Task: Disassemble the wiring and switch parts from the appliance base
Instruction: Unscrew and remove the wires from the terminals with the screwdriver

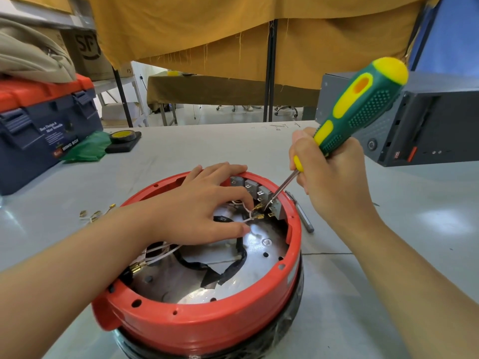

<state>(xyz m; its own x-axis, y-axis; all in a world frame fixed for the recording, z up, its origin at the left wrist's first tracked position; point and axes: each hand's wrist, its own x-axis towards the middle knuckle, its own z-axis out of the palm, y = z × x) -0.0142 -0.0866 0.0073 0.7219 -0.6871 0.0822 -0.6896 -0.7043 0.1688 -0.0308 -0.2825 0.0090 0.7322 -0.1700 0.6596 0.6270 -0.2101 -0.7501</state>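
Left hand (204, 211) fingers pinching thin white wire (249, 218) inside round red appliance base (207, 314); right hand (334, 177) gripping green-yellow screwdriver (363, 104), tip touching grey switch block (272, 206).

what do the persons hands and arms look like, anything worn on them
Both are bare. The left hand and right hand wear no gloves, and no rings, watch or bracelet show. Both forearms are uncovered right to the frame's edge, so no sleeves are visible. Nails look short and unpainted.
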